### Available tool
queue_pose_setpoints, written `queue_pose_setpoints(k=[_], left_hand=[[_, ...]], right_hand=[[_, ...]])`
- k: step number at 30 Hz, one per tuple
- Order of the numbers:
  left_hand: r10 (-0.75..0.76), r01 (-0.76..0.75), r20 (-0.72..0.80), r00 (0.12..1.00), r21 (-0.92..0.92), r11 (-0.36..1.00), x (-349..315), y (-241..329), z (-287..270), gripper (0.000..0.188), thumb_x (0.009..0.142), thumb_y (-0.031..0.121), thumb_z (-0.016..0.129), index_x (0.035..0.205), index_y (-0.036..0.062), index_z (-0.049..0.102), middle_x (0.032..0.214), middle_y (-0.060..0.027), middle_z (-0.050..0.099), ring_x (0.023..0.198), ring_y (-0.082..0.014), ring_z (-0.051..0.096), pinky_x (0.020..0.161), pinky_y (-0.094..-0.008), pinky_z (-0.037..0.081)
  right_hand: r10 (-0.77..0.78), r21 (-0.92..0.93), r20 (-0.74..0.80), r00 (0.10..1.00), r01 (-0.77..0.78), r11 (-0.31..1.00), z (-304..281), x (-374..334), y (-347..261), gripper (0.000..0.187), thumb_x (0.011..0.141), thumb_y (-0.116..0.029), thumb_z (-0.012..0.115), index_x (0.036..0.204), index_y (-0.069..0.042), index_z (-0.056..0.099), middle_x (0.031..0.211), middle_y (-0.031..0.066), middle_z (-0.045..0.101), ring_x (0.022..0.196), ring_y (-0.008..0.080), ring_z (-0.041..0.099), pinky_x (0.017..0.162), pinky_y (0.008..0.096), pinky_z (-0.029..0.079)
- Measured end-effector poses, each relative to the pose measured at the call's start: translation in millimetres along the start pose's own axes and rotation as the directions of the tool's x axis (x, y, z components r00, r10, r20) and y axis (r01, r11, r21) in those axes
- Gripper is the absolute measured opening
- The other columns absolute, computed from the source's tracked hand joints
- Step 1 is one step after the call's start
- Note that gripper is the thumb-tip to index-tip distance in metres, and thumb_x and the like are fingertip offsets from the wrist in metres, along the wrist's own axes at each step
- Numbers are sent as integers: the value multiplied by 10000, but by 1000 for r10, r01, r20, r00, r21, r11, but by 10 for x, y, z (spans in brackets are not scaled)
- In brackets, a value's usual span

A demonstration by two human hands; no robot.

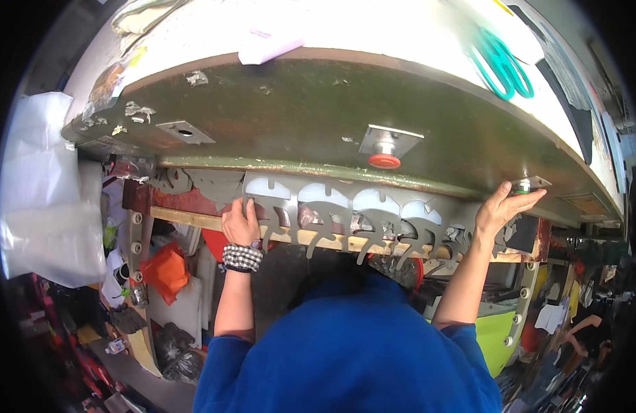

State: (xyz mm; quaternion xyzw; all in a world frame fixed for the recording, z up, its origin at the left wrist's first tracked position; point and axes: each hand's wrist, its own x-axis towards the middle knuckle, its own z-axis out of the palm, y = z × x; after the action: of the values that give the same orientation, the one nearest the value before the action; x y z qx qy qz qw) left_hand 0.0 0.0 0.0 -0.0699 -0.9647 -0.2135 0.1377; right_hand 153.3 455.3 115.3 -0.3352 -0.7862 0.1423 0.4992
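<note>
A grey sheet [349, 251] with several curved cut-outs hangs over the wooden front edge of the bed below the green machine beam. My left hand [241, 224], with a checked band at its wrist, grips the sheet near its left end. My right hand [500, 206] is raised at the right with its fingers stretched out. Its fingers are at the green push button [522, 187] on the beam's front, and nothing shows in its palm. White shapes [321, 195] show through the sheet's openings.
The green beam [263, 103] spans the front, with a red push button [384, 157] at its middle. Teal-handled scissors [502, 63] lie on top. Clear plastic sheeting [49, 199] hangs at the left. An orange bag [166, 270] and a black bag [177, 351] are at lower left.
</note>
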Motion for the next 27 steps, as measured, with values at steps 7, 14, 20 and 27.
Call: queue_pose_setpoints(k=[7, 14, 20, 27], left_hand=[[-118, 151, 136, 984, -266, 952, -82, -140, -67, 273, 935, 311, 571, 1033, 73, 658, 755, -163, 656, 751, -350, 603, 714, -442, 466], [-32, 53, 71, 997, -317, 947, -404, -314, -90, 290, 975, 286, 527, 982, 19, 641, 613, -82, 607, 570, -174, 596, 570, -324, 469], [-48, 74, 81, 996, -363, 929, -885, -385, -377, 260, 976, 235, 536, 954, -3, 640, 612, -39, 588, 559, -115, 552, 551, -285, 449], [-60, 39, -98, 993, -206, 978, -1083, -250, -903, 240, 895, 111, 600, 1120, 28, 599, 756, -96, 588, 749, -266, 567, 731, -402, 450]], right_hand=[[-227, 149, 239, 944, 195, 969, -284, -1252, -117, 522, 839, -86, 656, 1306, 60, 475, 1325, 228, 497, 1291, 387, 426, 1087, 472, 324], [-232, 32, 561, 795, 260, 965, -296, -1460, -100, 363, 830, -121, 670, 1165, 11, 617, 1315, 224, 522, 1298, 399, 420, 1097, 491, 321], [-78, 301, 406, 911, -53, 952, -813, -1726, -515, 102, 789, -1, 681, 889, 8, 662, 747, 93, 655, 710, 254, 623, 693, 340, 485], [-416, 396, 656, 629, 181, 900, -108, -2164, -1464, 899, 558, -334, 894, 1316, -58, 497, 1265, 265, 477, 1215, 454, 410, 1000, 493, 402]])
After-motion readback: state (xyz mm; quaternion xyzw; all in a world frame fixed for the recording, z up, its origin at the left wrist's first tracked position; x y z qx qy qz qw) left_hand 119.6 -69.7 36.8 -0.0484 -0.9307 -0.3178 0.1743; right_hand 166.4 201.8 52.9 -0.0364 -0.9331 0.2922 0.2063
